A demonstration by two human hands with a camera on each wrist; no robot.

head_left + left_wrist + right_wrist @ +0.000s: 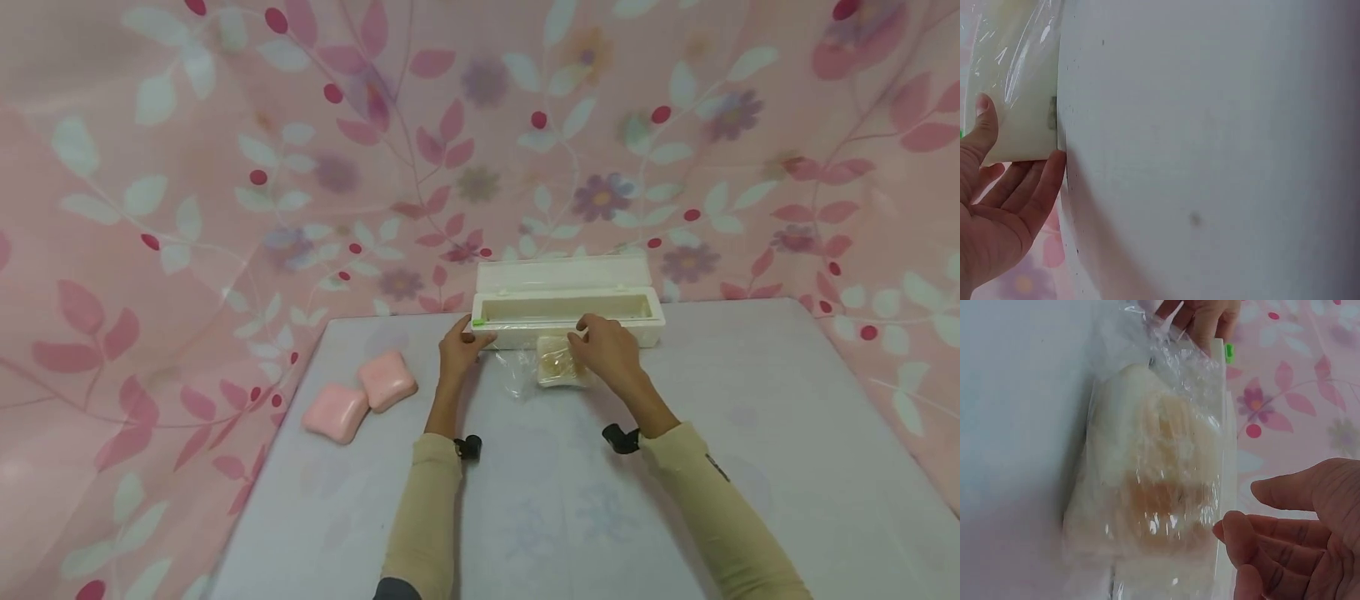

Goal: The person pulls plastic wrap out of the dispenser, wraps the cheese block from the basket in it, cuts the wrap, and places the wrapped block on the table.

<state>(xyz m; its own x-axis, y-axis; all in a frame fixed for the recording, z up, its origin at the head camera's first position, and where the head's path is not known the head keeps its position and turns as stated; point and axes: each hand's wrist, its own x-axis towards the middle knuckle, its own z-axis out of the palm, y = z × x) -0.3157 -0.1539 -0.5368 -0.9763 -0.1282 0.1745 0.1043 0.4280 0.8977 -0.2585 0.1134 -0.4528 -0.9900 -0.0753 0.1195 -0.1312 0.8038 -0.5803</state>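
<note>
A long cream plastic box (504, 337) stands at the back of the table with its lid (566, 273) raised behind it. My left hand (457, 354) holds the box's left end; in the left wrist view the thumb lies on the front wall and the fingers (1042, 187) curl around the end. A clear plastic bag (1166, 487) with a cream and tan bread-like piece inside leans against the box front. My right hand (609, 354) is beside the bag, its fingers loosely bent and the thumb apart from them; nothing is held between them.
Two pink rounded-square containers (386, 381) lie on the left of the table, edges touching. A white cloth covers the table (540, 500). Pink floral sheeting (480, 167) hangs right behind the box. A small green tab (480, 322) marks the box's left rim.
</note>
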